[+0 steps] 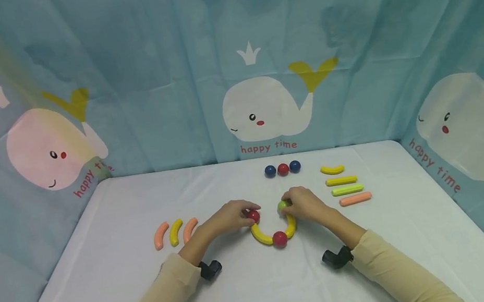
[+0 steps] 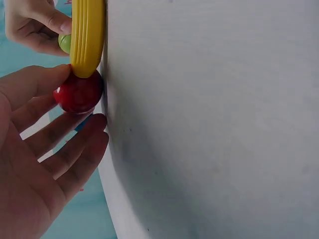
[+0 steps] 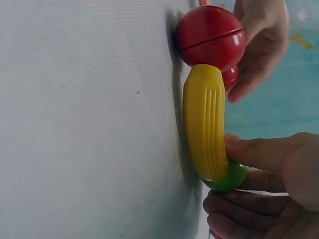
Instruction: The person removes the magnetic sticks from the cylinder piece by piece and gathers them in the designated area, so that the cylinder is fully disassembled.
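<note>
A U-shaped chain lies on the white table [image 1: 255,296]: a red ball [image 1: 280,239] at its bottom joins a left yellow curved rod [image 1: 261,236] and a right yellow curved rod [image 1: 291,227]. At the left tip, my left hand [image 1: 232,217] holds another red ball [image 2: 79,93] between thumb and fingers, the thumb by the spot where rod and ball meet. My right hand [image 1: 306,204] pinches a green ball [image 3: 229,177] at the end of the right rod. Part of the green ball is hidden by the fingers and rod.
Two pink curved rods [image 1: 161,236] with a yellow one [image 1: 176,232] between them lie at left. Behind the chain sit a blue ball [image 1: 270,171], a red ball [image 1: 283,169] and another blue ball [image 1: 294,166]. Several rods, including a pink straight rod [image 1: 356,199], lie right.
</note>
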`<state>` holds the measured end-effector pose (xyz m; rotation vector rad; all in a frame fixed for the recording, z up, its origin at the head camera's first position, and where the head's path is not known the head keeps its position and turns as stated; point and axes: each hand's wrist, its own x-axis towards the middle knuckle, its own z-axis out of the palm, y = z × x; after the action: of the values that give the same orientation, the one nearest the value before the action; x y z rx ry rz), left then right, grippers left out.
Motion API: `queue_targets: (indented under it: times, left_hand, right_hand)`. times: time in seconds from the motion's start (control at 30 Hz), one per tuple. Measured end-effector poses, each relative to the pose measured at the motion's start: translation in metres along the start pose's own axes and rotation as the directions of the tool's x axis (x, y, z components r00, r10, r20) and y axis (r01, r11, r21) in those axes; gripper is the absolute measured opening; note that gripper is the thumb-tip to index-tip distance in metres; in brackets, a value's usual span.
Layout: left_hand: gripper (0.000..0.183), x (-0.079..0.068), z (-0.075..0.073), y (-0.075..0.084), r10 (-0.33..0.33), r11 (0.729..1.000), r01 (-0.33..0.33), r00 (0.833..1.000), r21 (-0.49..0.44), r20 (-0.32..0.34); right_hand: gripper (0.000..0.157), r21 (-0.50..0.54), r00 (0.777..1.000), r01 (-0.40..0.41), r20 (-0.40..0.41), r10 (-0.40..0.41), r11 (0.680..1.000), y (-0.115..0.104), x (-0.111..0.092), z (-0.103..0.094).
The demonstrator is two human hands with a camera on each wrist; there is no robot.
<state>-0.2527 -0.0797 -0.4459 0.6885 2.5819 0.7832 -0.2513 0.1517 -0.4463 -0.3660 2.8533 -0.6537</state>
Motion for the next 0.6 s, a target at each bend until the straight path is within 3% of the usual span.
queue_targets:
  times: [0.4, 0.6]
  left_hand:
    - [0.036, 0.003, -0.002, 0.002, -0.015, 1.000, 0.016, 0.999, -0.009, 0.041]
    - [0.032, 0.002, 0.002, 0.002, -0.039, 0.999, 0.041, 0.998, -0.030, 0.057]
  right_hand:
    - [0.040, 0.010, 1.000, -0.001, -0.003, 0.001, 1.000, 0.004, 0.001, 0.004]
    - [0.038, 0.019, 1.000, 0.013, 0.025, -0.014, 1.000, 0.004, 0.011, -0.003]
